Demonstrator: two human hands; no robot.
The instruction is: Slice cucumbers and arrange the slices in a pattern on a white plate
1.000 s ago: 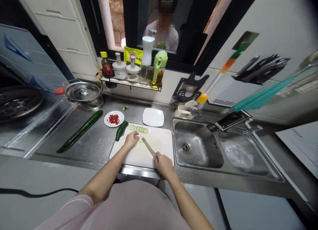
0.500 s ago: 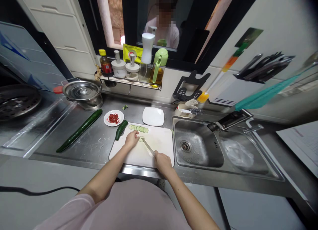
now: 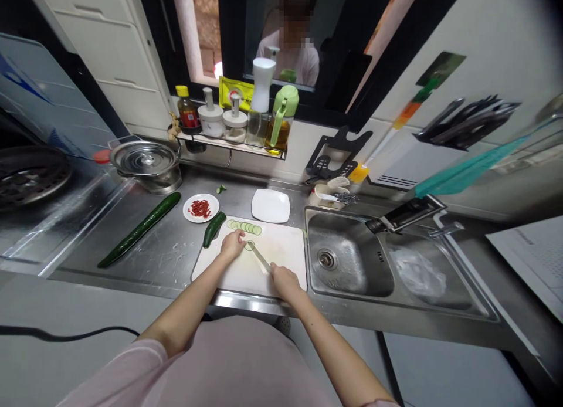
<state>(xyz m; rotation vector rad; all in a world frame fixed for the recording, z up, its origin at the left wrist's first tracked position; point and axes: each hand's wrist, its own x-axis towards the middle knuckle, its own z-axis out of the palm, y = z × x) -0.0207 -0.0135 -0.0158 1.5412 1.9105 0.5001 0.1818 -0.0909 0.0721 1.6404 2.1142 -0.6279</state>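
My right hand (image 3: 285, 281) is closed round the handle of a knife (image 3: 260, 258), whose tip lies at a single cucumber slice (image 3: 249, 246) on the white cutting board (image 3: 250, 278). Just left of that slice is my left hand (image 3: 232, 244), its fingers bent near the board; whether they hold anything is too small to tell. A row of cucumber slices (image 3: 244, 226) lies along the board's back edge. Beside the board's left edge rests a cut cucumber piece (image 3: 214, 229). Farther left lies a long cucumber (image 3: 139, 230).
Behind the board are a plate of chopped red pieces (image 3: 201, 208), an empty white plate (image 3: 270, 206) and small green scraps (image 3: 220, 189). A lidded steel pot (image 3: 147, 160) stands back left. The sink (image 3: 352, 254) adjoins the board's right side. Bottles line a shelf (image 3: 233, 144).
The view has shifted slightly. My right hand and the knife have moved very little, and my left hand stays beside the single slice.
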